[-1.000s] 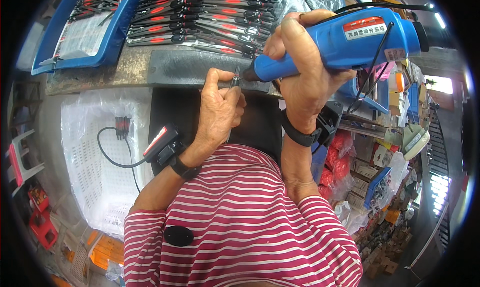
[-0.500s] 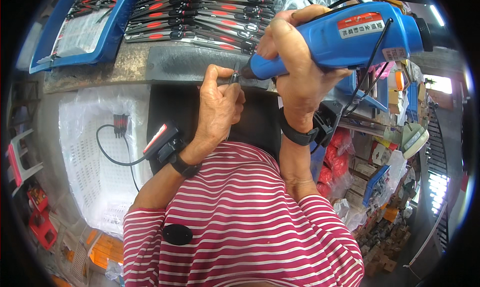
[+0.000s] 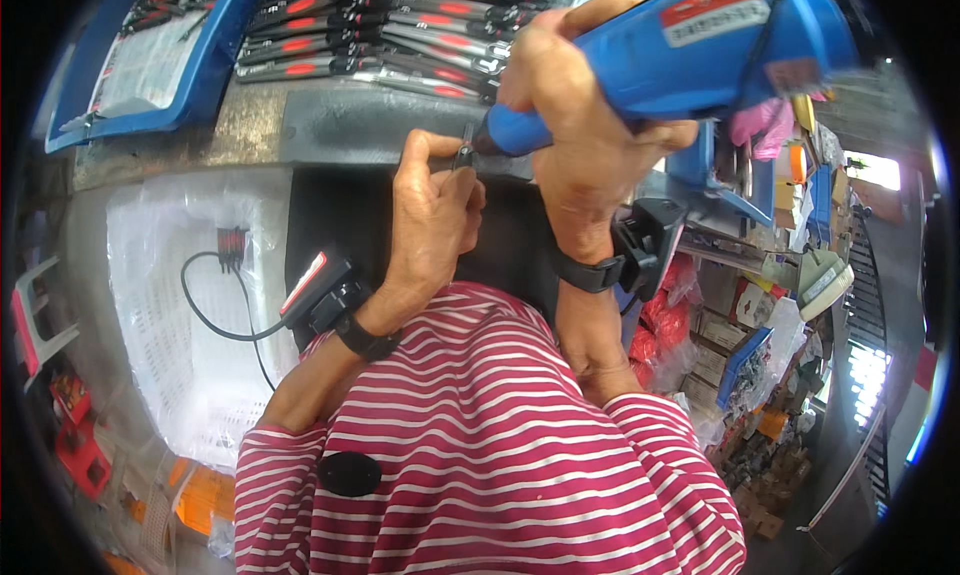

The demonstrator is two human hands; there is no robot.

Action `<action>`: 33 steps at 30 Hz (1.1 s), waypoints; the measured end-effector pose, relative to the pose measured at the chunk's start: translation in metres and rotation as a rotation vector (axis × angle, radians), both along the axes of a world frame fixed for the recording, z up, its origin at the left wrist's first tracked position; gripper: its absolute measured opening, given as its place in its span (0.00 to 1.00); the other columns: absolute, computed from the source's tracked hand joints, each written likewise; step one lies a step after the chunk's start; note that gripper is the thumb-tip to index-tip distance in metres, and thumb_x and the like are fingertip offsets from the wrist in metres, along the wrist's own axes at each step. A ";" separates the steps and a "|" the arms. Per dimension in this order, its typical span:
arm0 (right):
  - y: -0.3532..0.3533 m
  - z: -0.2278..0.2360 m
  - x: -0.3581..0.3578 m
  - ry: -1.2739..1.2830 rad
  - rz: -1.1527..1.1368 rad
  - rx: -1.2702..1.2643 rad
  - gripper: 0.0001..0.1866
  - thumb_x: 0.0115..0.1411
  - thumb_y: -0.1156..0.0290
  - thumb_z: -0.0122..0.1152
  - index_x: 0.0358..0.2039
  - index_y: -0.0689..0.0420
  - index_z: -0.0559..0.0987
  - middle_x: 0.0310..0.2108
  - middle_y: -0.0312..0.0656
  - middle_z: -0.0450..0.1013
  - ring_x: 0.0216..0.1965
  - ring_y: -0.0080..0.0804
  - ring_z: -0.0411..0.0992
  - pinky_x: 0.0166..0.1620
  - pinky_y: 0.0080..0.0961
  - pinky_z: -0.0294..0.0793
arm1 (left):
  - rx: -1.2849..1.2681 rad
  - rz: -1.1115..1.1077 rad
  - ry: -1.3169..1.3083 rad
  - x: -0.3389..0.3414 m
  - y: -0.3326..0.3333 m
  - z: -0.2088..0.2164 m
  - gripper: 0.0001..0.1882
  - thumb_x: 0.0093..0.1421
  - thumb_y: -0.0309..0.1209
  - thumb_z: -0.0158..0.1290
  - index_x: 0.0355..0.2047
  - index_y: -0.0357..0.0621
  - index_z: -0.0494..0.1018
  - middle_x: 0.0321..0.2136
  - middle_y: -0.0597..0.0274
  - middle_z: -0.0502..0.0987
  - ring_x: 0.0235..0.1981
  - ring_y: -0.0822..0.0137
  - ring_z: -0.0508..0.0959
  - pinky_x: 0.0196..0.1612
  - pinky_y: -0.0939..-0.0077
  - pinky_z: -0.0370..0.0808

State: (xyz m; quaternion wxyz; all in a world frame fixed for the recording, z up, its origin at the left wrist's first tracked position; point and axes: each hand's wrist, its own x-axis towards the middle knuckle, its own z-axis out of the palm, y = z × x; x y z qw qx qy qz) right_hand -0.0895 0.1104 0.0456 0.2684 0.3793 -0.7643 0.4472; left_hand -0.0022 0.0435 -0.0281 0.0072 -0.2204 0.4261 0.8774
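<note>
My right hand (image 3: 575,115) is wrapped around a blue electric screwdriver (image 3: 690,60), held nearly level over the bench edge and smeared by motion. Its dark tip points left and meets, or nearly meets, a small dark metal part (image 3: 464,156). My left hand (image 3: 432,200) is closed, pinching that part between thumb and forefinger, with a thin piece standing up from it. The fingers hide most of the part, so its kind is unclear. Behind both hands, hand tools (image 3: 310,45) with grey handles and red ovals lie in stacked rows on the bench.
A blue tray (image 3: 190,120) with similar tools and a paper sheet stands at the back left. Below it sits a white basket (image 3: 150,325) lined with clear plastic. A dark plate (image 3: 340,125) covers the bench edge. Red bags (image 3: 660,320) and boxes crowd the right side.
The blue electric screwdriver and my right hand have shifted slightly left and up in the picture. The whole view has moved a little, and my left hand keeps its pinch.
</note>
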 end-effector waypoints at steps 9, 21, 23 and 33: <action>-0.003 0.005 0.006 -0.303 0.046 -0.180 0.06 0.47 0.75 0.57 0.29 0.60 0.74 0.20 0.32 0.71 0.21 0.14 0.69 0.29 0.13 0.67 | 0.027 -0.041 -0.031 0.000 -0.004 0.010 0.10 0.58 0.22 0.42 0.39 0.44 0.56 0.16 0.63 0.66 0.10 0.79 0.59 0.09 0.86 0.50; -0.004 0.016 0.012 -0.376 0.041 -0.290 0.06 0.49 0.80 0.58 0.30 0.62 0.74 0.20 0.34 0.72 0.20 0.19 0.71 0.26 0.15 0.70 | 0.000 -0.067 -0.024 0.000 -0.005 0.009 0.10 0.58 0.21 0.41 0.39 0.47 0.55 0.16 0.63 0.66 0.12 0.80 0.60 0.11 0.88 0.51; -0.004 0.019 0.010 -0.260 0.119 -0.244 0.07 0.49 0.81 0.57 0.31 0.61 0.75 0.19 0.34 0.72 0.20 0.20 0.71 0.28 0.16 0.71 | 0.033 -0.052 -0.011 0.000 -0.004 0.007 0.10 0.58 0.21 0.41 0.39 0.47 0.55 0.15 0.63 0.66 0.12 0.80 0.60 0.10 0.88 0.50; -0.005 0.023 0.012 -0.223 0.155 -0.267 0.06 0.50 0.82 0.54 0.29 0.60 0.77 0.16 0.34 0.71 0.19 0.20 0.71 0.28 0.17 0.72 | 0.041 -0.030 0.007 0.001 -0.003 0.005 0.10 0.58 0.21 0.40 0.39 0.45 0.55 0.16 0.62 0.66 0.12 0.80 0.60 0.10 0.87 0.51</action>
